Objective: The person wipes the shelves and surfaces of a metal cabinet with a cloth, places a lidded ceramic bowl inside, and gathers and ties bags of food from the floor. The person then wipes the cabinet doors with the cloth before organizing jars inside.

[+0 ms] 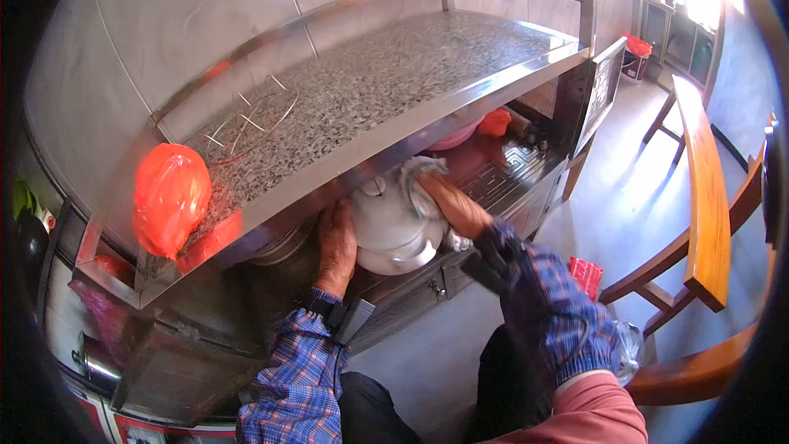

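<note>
Item, far left: one red plastic bag [172, 200], knotted and full, at the end of the speckled stone top [370, 66]. Next, on that top: one wire rack [251, 125]. Below the top's metal edge, I had the left hand [335, 240] laid against the pot's side; its fingertips were hidden, their spread unclear. Centre, in the cabinet opening: one white lidded pot [394, 226]. At its right: the right hand [454, 204] on a crumpled cloth [421, 183], pressed to the pot; whether it pinched the cloth, I could not tell. Far right: one wooden bench [705, 197].
</note>
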A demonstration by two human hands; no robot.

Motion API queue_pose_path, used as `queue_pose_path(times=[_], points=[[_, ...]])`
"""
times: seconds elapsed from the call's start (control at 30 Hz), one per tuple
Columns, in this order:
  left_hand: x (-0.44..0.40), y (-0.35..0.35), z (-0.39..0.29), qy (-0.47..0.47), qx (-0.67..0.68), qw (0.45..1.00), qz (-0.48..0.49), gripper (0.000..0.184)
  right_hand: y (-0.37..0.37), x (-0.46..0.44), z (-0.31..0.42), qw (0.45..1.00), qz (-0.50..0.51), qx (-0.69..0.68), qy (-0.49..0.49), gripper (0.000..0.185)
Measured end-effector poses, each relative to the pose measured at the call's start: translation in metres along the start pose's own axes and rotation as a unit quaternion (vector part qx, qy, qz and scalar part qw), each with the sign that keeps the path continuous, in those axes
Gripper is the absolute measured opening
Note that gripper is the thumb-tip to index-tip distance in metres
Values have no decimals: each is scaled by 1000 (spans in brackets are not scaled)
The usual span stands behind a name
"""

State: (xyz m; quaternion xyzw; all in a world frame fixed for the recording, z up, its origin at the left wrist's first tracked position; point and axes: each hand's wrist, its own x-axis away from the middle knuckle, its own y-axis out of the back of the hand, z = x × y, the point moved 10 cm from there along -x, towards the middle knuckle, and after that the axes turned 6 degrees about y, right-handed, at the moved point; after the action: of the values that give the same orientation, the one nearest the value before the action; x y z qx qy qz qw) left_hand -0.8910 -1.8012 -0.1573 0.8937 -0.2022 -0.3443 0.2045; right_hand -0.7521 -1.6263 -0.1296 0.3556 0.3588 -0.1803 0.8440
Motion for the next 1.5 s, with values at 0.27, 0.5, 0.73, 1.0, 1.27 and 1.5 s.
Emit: queue_pose_path(times=[0.27, 0.5, 0.73, 1.0, 1.27, 1.5], points=[[4, -2, -21, -117, -126, 984, -51, 31, -9, 81, 76, 980, -162, 105, -41, 32], [18, -12, -8, -162, -226, 958, -77, 35, 8, 36, 20, 982, -107, 152, -18, 30], [-21, -3, -5, -41, -162, 973, -159, 48, 30, 47, 0, 953, -185, -166, -172, 39], [-16, -2, -10, -42, -217, 971, -88, 54, 21, 39, 11, 981, -137, 19, -135, 50], [0, -8, -53, -36, -258, 965, 8, 86, 12, -9, -61, 976, -159, 116, -95, 39], [-29, -25, -56, -107, -377, 919, -52, 93, 14, 2, -90, 950, -239, -95, -179, 26]])
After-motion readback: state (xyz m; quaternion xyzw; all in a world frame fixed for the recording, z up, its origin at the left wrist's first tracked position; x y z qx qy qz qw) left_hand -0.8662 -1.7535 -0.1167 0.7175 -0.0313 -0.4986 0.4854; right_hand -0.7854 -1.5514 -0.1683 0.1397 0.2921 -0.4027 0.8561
